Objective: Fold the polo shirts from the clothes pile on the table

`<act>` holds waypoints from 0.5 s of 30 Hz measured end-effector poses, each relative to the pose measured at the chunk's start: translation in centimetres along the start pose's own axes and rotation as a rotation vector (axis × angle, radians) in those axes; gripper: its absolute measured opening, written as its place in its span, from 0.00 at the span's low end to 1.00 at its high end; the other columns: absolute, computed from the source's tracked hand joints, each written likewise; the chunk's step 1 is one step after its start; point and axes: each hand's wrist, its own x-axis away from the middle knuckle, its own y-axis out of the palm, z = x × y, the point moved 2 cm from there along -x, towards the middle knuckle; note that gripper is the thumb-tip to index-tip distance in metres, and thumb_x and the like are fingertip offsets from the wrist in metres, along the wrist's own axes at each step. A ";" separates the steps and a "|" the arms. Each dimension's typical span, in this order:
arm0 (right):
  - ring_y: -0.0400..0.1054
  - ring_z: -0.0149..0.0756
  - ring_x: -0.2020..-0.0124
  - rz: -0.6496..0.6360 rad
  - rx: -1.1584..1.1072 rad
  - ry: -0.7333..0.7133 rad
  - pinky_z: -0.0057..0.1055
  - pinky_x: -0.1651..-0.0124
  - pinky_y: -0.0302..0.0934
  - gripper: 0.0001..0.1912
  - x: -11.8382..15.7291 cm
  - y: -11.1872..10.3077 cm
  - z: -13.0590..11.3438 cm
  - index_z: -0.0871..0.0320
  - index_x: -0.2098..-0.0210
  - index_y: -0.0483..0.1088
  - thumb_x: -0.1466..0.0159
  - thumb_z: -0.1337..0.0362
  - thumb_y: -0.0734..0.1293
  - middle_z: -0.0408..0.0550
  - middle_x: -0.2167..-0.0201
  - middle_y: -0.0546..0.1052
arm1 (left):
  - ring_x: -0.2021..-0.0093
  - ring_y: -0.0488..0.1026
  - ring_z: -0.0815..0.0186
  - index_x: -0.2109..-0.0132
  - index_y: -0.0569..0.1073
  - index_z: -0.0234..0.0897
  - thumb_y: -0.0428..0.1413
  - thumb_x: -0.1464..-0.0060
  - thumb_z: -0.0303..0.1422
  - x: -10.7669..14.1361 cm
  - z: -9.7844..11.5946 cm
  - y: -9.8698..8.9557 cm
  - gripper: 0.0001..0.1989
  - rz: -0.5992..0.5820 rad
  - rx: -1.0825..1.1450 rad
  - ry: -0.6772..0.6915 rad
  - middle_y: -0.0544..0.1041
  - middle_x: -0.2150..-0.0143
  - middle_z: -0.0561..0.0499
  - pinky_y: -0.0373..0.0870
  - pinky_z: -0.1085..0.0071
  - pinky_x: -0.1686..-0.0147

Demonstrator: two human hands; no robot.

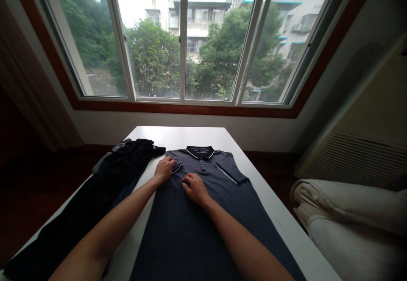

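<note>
A dark grey-blue polo shirt (pixel 197 230) lies front up on the table, its black collar (pixel 199 152) with white piping toward the window. Its right-hand sleeve (pixel 231 172) is laid inward across the body. At the opposite shoulder, my left hand (pixel 164 169) has its fingers closed on the other sleeve (pixel 177 167), which also points inward and is partly covered. My right hand (pixel 195 189) rests on the chest below the buttons, fingers loosely bent and apart, with no cloth visibly gripped.
A heap of black clothes (pixel 104 187) runs along the left side of the white table (pixel 181 133). Beyond the table is a wide window (pixel 182 101). Rolled cream bedding (pixel 352 204) sits at the right, below a slatted unit (pixel 346 156). A curtain (pixel 34 82) hangs at left.
</note>
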 end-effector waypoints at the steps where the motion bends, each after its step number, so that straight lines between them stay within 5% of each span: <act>1: 0.68 0.42 0.46 0.002 0.000 0.000 0.38 0.41 0.59 0.07 0.0 0.0 0.0 0.51 0.55 0.79 0.31 0.64 0.70 0.48 0.51 0.77 | 0.44 0.71 0.58 0.44 0.78 0.45 0.47 0.33 0.25 -0.3 0.3 0.2 0.20 -0.037 0.032 0.031 0.74 0.44 0.44 0.64 0.65 0.42; 7: 0.68 0.42 0.46 0.002 -0.010 -0.004 0.38 0.41 0.58 0.07 0.1 0.1 0.1 0.51 0.55 0.79 0.31 0.64 0.70 0.48 0.50 0.77 | 0.39 0.69 0.57 0.39 0.74 0.38 0.48 0.34 0.25 -2.1 0.3 2.0 0.20 -0.092 0.032 -0.125 0.73 0.39 0.40 0.63 0.65 0.39; 15: 0.67 0.43 0.44 -0.027 -0.007 0.010 0.38 0.39 0.57 0.07 0.0 0.2 0.4 0.53 0.54 0.79 0.31 0.63 0.70 0.49 0.49 0.76 | 0.25 0.51 0.50 0.27 0.57 0.30 0.47 0.33 0.35 -3.4 -1.7 4.5 0.31 -0.193 -0.019 -0.144 0.54 0.24 0.34 0.49 0.55 0.29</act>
